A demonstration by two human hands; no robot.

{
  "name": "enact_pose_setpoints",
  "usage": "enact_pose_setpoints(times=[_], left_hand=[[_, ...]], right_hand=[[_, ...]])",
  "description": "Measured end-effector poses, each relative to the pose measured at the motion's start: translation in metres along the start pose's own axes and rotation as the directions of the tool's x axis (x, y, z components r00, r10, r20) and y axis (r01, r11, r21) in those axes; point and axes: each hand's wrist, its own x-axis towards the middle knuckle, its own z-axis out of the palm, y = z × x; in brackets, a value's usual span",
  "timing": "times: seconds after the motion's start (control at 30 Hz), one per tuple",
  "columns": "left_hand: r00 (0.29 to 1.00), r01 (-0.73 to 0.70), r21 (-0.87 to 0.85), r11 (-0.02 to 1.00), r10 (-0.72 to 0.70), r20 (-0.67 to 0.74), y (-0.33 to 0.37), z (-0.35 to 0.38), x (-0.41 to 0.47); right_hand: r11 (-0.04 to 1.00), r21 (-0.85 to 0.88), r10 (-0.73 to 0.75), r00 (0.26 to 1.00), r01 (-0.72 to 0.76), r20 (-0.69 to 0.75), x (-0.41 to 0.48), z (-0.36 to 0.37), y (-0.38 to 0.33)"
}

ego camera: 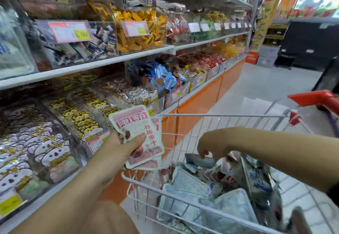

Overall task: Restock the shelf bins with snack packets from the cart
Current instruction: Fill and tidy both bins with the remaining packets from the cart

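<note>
Both hands are busy — the left hand [117, 151] is clamped on a small stack of pink-and-white snack packets [141, 138], thumb across the top one, held just off the cart's near-left corner on the shelf side. Right hand [211, 147] hangs over the middle of the cart [220, 115] with fingers curled down, tips touching a grey packet [200, 160] in the pile (can't tell if it's really gripped yet or only being picked at).

So I'd call this the gathering step: pulling packets out of the cart and collecting them in the left hand before they go into a bin. Next move probably needs a firm pinch on that grey packet, a lift clear of the heap, then a swing left toward the shelf.

Containers: the cart is a wire one with a red handle, pretty full of loose silver, blue and pink packets lying every which way. Left of the cart, the lower shelf bins [60, 142] — clear plastic, tilted toward the aisle — hold rows of white and yellow cartoon-print packets. Higher up from the cart, one clear bin [143, 30] is stuffed with yellow wrapped sweets.
</note>
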Motion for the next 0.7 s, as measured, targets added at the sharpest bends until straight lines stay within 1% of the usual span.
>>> enact_pose_setpoints(times=[0.03,0.1,0.17,0.23,0.3,0.37,0.43,0.53,0.63,0.7], left_hand=[[1.000,-0.010,0.036,0.999,0.009,0.008,-0.003,0.001,0.000],[0.999,-0.023,0.111,0.994,0.019,0.036,-0.009,0.003,0.001],[0.999,-0.018,0.154,0.988,0.011,0.048,-0.011,0.004,0.001],[0.999,-0.016,0.164,0.986,0.008,0.053,-0.011,0.003,0.002],[0.998,-0.018,0.153,0.988,0.008,0.065,-0.011,0.003,0.002],[0.997,-0.022,0.147,0.989,0.012,0.071,-0.011,0.003,0.001],[0.998,-0.028,0.142,0.989,0.019,0.065,-0.013,0.003,0.001],[0.999,-0.036,0.103,0.994,0.032,0.041,-0.009,0.002,-0.003],[0.999,-0.035,0.059,0.998,0.035,0.007,-0.001,-0.006,-0.005],[0.998,-0.043,0.029,0.999,0.044,-0.039,0.005,-0.018,-0.007]], right_hand=[[0.998,-0.046,0.055,0.998,-0.053,0.043,0.005,0.016,0.004],[0.989,-0.106,0.111,0.991,-0.103,0.075,0.013,0.040,0.011],[0.974,-0.191,0.135,0.988,-0.120,0.069,0.017,0.052,0.014],[0.957,-0.273,0.121,0.990,-0.098,0.069,0.017,0.058,0.016],[0.951,-0.299,0.102,0.992,-0.075,0.077,0.016,0.058,0.017],[0.966,-0.247,0.090,0.994,-0.073,0.058,0.012,0.048,0.018],[0.990,-0.117,0.078,0.996,-0.082,-0.041,0.005,0.023,0.019],[0.999,0.007,0.048,0.959,-0.048,-0.279,-0.010,-0.027,0.017],[0.990,0.139,0.056,0.870,0.014,-0.490,-0.024,-0.065,0.003],[0.981,0.189,0.077,0.799,0.046,-0.596,-0.034,-0.082,-0.010]])
